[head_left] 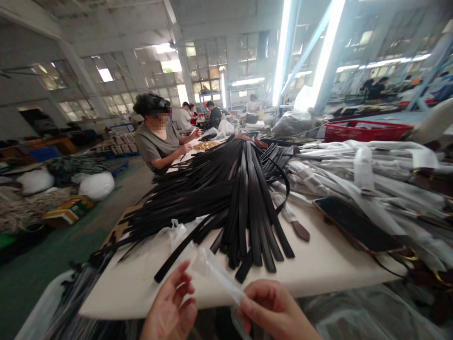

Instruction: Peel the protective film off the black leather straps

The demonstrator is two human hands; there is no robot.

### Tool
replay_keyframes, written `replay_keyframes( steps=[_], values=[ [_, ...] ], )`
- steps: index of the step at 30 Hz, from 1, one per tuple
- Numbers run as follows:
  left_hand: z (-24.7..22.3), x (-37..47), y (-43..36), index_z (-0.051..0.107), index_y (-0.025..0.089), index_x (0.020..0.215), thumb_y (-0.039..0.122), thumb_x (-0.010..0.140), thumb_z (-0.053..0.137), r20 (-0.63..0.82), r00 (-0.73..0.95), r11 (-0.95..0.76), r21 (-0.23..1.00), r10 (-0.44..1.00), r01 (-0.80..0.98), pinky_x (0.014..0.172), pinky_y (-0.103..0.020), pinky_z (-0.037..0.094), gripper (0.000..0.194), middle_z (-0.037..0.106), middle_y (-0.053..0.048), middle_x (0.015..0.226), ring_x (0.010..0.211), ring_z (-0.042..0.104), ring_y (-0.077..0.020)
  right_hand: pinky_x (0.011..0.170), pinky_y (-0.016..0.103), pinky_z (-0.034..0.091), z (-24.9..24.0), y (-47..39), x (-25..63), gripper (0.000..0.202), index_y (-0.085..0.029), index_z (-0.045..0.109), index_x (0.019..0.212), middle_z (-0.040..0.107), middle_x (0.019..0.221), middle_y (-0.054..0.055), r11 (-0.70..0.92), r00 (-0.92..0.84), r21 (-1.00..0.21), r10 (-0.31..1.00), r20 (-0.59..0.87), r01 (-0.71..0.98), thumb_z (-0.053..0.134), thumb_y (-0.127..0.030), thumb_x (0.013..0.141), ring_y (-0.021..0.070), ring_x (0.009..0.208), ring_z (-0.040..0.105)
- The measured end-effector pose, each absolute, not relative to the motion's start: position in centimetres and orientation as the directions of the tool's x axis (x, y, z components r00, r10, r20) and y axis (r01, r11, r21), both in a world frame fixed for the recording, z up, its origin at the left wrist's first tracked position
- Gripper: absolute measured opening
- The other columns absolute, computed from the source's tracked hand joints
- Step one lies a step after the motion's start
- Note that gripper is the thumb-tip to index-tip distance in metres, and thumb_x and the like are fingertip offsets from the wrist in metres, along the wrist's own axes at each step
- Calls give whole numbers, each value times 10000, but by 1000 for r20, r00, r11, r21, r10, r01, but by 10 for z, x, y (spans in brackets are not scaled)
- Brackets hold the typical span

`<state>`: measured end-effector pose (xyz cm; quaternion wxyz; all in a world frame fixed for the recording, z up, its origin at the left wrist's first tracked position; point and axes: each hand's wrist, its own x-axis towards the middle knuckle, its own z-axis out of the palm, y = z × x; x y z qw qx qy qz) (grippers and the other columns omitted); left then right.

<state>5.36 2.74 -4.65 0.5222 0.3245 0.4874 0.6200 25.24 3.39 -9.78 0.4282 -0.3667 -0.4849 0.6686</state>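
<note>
We are pinching a clear sleeve (221,274) with our right hand (274,304), over the near edge of the table (314,271). Our left hand (171,302) is hovering near it, released, fingers loosely curled. Black straps (244,203) are fanning toward us, their tips stopping short of that edge. Bare tabletop is lying between them and the phone (357,224) on the right, leaving room.

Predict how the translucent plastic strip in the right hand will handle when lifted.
The translucent plastic strip is probably light: a fingertip pinch of the right hand holds its near end. It looks thin and see-through, so likely floppy.
</note>
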Motion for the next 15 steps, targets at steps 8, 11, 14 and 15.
replay_keyframes(
  steps=[8,11,14,15],
  values=[
    [-39,86,30,760,176,701,381,558,921,-197,-38,157,869,980,-470,573,-154,503,297,692,-25,614,587,618,-107,451,147,318,-131,20,238,487,-98,671,663,656,631,50,-497,-586,-748,790,-181,-439,815,-563,654,47,469,503],
    [-37,86,37,720,162,590,344,465,955,-270,-137,177,865,953,-469,519,-152,504,322,686,-17,568,540,602,-103,452,153,315,-139,16,240,488,-97,680,699,653,632,50,-454,-579,-808,796,-179,-374,797,-571,677,48,469,485],
    [-42,84,42,755,178,646,344,372,974,-290,-296,129,877,910,-464,586,-162,556,388,751,-29,651,619,677,-135,455,166,341,-143,12,245,510,-118,648,729,682,673,62,-346,-529,-899,833,-164,-267,790,-602,660,76,503,515],
    [-45,83,43,763,184,667,348,378,971,-271,-340,96,887,901,-452,617,-157,566,392,766,-28,690,659,695,-139,457,173,353,-144,11,247,507,-126,638,736,695,692,70,-298,-522,-929,840,-147,-220,774,-610,672,93,523,543]
  ],
)
